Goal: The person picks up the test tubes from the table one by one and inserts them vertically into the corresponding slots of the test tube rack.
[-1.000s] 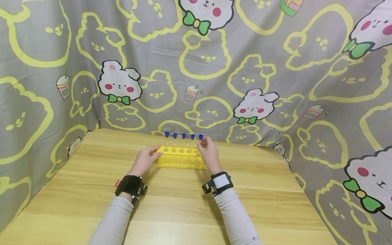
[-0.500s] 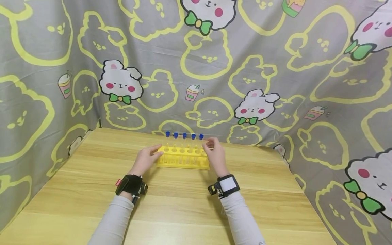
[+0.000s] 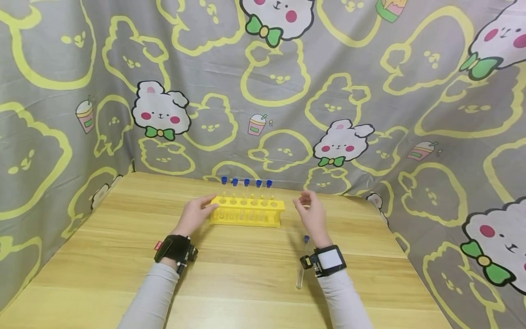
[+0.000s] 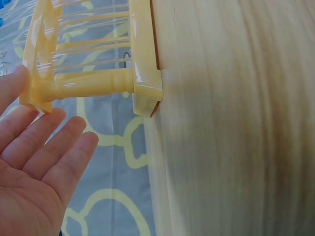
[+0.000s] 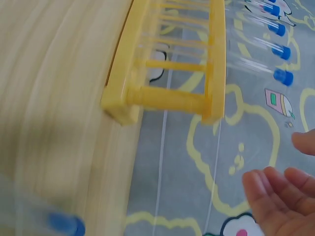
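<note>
A yellow test tube rack (image 3: 246, 223) stands upright near the back of the table. Several clear test tubes with blue caps (image 3: 246, 182) stand in it, and its rightmost hole holds no tube. My left hand (image 3: 194, 214) pinches the rack's left end; in the left wrist view, thumb and fingers meet at the corner of its upper plate. To the right of the rack, my right hand (image 3: 312, 214) is held above the table, touching nothing, its fingers loosely bent. Another blue-capped test tube (image 3: 300, 279) lies on the table beside my right wrist, partly hidden by the wrist strap.
The wooden table (image 3: 230, 283) reaches back to a grey patterned cloth (image 3: 283, 151), which hangs behind it and along both sides. Black straps with small cameras sit on both wrists.
My right hand has moved rightward, away from the rack's right end. The lying test tube, earlier mostly covered by my right arm, now shows. My left hand stays on the rack.
</note>
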Demonstrator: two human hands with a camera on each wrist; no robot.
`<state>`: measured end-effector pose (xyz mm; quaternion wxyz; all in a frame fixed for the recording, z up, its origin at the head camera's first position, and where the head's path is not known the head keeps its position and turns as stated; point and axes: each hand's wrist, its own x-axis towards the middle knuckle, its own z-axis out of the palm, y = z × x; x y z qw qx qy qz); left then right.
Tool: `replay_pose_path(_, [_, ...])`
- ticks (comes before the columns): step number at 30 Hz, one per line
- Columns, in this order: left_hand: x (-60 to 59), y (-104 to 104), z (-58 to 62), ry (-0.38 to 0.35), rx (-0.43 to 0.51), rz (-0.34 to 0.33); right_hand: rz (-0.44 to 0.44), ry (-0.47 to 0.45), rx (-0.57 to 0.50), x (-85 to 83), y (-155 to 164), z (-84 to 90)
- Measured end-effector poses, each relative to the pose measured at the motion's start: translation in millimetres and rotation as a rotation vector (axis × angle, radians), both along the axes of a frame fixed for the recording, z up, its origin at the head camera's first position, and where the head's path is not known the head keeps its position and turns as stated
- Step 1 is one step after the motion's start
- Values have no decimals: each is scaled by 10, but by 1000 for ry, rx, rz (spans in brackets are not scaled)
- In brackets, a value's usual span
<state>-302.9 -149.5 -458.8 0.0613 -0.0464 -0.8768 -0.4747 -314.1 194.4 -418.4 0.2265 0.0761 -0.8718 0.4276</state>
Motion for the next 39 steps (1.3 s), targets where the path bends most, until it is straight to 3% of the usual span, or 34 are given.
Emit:
replay_pose_path(7, [12, 7, 1, -6, -7, 1, -42, -273, 67, 139, 308, 14])
replay_pose_path(15, [6, -5, -23, -3, -6, 11, 28, -579, 138, 244, 490, -51])
replay_pose_path(19, [3, -12, -34, 3, -9, 8, 48, -683, 133, 274, 496, -100])
replay_pose_path(39, [-4, -1, -22, 3, -22, 5, -6, -720, 213, 311, 442, -404])
